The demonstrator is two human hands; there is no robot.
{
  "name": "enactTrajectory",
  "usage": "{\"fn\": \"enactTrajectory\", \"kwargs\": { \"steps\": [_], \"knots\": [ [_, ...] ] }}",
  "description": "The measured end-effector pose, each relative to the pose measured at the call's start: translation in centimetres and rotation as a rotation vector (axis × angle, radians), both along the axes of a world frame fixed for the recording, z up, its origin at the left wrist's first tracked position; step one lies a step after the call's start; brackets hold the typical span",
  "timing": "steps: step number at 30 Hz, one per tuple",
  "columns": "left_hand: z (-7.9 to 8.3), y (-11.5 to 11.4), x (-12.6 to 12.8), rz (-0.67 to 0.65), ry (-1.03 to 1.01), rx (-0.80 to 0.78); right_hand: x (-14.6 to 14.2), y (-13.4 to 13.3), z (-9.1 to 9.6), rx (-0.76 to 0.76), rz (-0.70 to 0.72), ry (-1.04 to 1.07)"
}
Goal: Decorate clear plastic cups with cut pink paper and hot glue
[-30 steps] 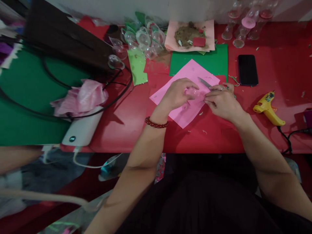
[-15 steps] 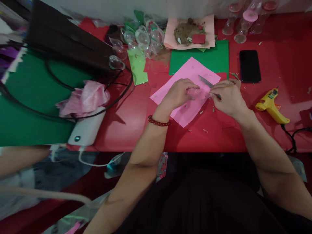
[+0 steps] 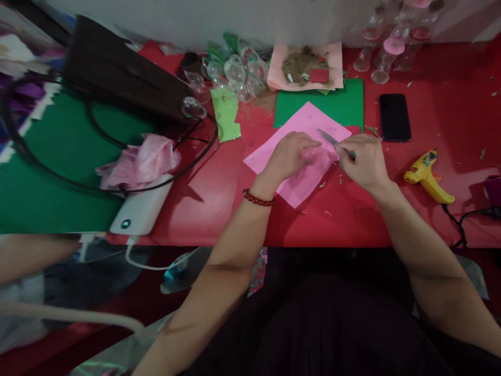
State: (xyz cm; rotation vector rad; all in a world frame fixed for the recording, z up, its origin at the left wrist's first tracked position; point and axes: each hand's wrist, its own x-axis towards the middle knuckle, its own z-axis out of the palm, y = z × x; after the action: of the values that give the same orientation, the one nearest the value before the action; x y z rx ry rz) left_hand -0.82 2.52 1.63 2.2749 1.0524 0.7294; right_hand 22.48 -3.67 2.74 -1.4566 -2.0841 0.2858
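Note:
My left hand (image 3: 293, 154), with a dark red bead bracelet at its wrist, rests on a pink sheet (image 3: 294, 128). Its fingers curl around a small clear plastic piece (image 3: 315, 151), whose exact shape is hard to make out. My right hand (image 3: 364, 159) is closed, thumb and forefinger pinching a tool with a pointed grey blade (image 3: 327, 137). The blade points up and left over the pink sheet, close to the plastic piece. Its handle is mostly hidden in my palm. Small scraps lie by the sheet's right edge.
A yellow glue gun (image 3: 429, 177) and a black phone (image 3: 395, 117) lie to the right. Behind are clear plastic bottle pieces (image 3: 237, 70), brown material (image 3: 299, 67) on paper and joined bottles (image 3: 381, 57). Left are a power bank (image 3: 141, 206), cable and dark box (image 3: 121, 73).
The camera view has shifted slightly, so the table items appear lower. My right fingers have moved a little around the blade; both hands stay over the pink sheet.

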Motion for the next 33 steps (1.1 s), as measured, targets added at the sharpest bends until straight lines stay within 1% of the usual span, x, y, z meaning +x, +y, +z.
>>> {"fn": "enactTrajectory", "kwargs": {
  "steps": [2, 3, 6, 9, 11, 13, 15, 17, 20, 21, 23, 26, 28, 31, 33],
  "knots": [
    [1.0, -0.5, 0.2, 0.025, -0.060, 0.032, -0.1, 0.0, -0.1, -0.004, -0.074, 0.202],
    [1.6, -0.8, 0.4, 0.031, -0.088, 0.043, -0.3, 0.1, -0.2, -0.022, -0.086, 0.318],
    [2.7, -1.8, 0.9, 0.013, -0.136, 0.081, -1.1, 0.2, -0.9, -0.167, -0.010, 0.622],
    [2.9, -2.7, 1.4, -0.014, -0.139, 0.102, -1.8, 0.2, -1.3, -0.329, 0.026, 0.805],
    [2.7, -2.9, 1.6, -0.029, -0.151, 0.118, -2.2, 0.0, -1.2, -0.376, 0.028, 0.870],
    [2.4, -2.8, 1.6, -0.044, -0.221, 0.125, -2.3, -0.2, -0.9, -0.381, 0.024, 0.914],
    [2.2, -2.6, 1.4, -0.070, -0.344, 0.044, -2.3, -0.4, -0.5, -0.368, 0.017, 0.945],
    [2.1, -2.3, 1.2, -0.102, -0.472, -0.157, -2.4, -0.6, 0.0, -0.359, 0.028, 0.972],
    [1.9, -2.3, 1.4, -0.105, -0.628, -0.525, -2.5, -0.7, 0.3, -0.355, 0.055, 0.993],
    [1.8, -2.3, 1.7, -0.090, -0.683, -0.621, -2.6, -0.6, 0.3, -0.350, 0.055, 0.985],
    [1.6, -2.4, 2.2, -0.054, -0.787, -0.751, -2.6, -0.5, 0.0, -0.326, 0.038, 0.957],
    [1.4, -2.3, 2.6, 0.001, -0.898, -0.822, -2.5, -0.2, -0.8, -0.300, -0.014, 0.918],
    [1.3, -2.0, 2.4, 0.020, -0.936, -0.840, -2.3, 0.0, -1.3, -0.339, -0.036, 0.903],
    [0.9, -1.2, 1.8, 0.014, -0.941, -0.832, -2.1, 0.0, -1.3, -0.427, -0.025, 0.897],
    [0.7, -0.7, 1.4, 0.036, -0.929, -0.816, -2.1, -0.1, -1.0, -0.425, -0.022, 0.894]
  ]
}}
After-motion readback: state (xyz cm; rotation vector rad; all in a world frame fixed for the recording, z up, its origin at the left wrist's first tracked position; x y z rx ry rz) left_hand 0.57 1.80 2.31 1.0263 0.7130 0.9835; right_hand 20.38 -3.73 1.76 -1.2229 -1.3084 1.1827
